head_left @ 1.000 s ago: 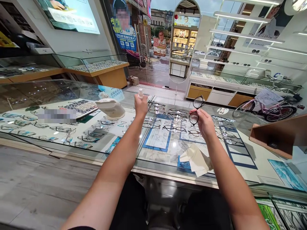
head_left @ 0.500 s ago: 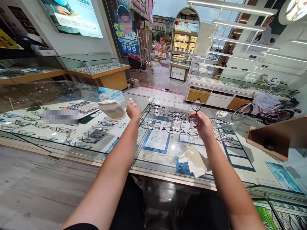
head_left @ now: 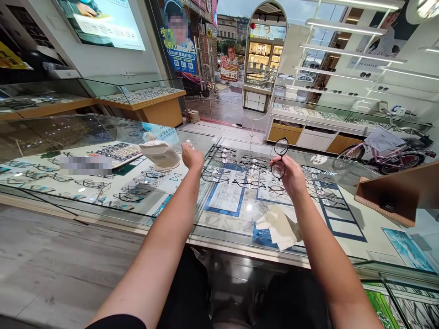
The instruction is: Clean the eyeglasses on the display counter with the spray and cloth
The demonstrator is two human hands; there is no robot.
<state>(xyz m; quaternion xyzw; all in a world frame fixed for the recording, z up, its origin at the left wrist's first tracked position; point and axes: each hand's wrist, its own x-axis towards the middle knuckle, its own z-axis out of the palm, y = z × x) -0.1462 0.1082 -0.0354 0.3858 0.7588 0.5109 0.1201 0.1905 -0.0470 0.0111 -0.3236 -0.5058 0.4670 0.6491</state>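
My right hand (head_left: 291,174) is closed on a pair of eyeglasses (head_left: 281,146) with round, thin dark rims. They are turned on end, one lens above the other, over the glass counter (head_left: 236,232). To the left, my left hand (head_left: 192,157) is wrapped round a small white spray bottle (head_left: 189,144). Only its top shows; the fingers hide the rest. Between and below the hands, a cream cleaning cloth (head_left: 279,226) lies crumpled on the counter, partly over a blue packet (head_left: 263,236). Several eyeglass frames (head_left: 249,183) are laid out in rows around there.
A white countertop device (head_left: 159,154) stands left of my left hand, near a keyboard (head_left: 120,153). On the right is a brown wooden stand (head_left: 387,201). Beyond the counter are an oval mirror (head_left: 264,59), a pink bicycle (head_left: 384,151) and more display cases (head_left: 137,100).
The view has shifted slightly. Both hands keep their hold on the bottle and the eyeglasses, nearly in place; the bottle's top now shows a little less above the left fingers.
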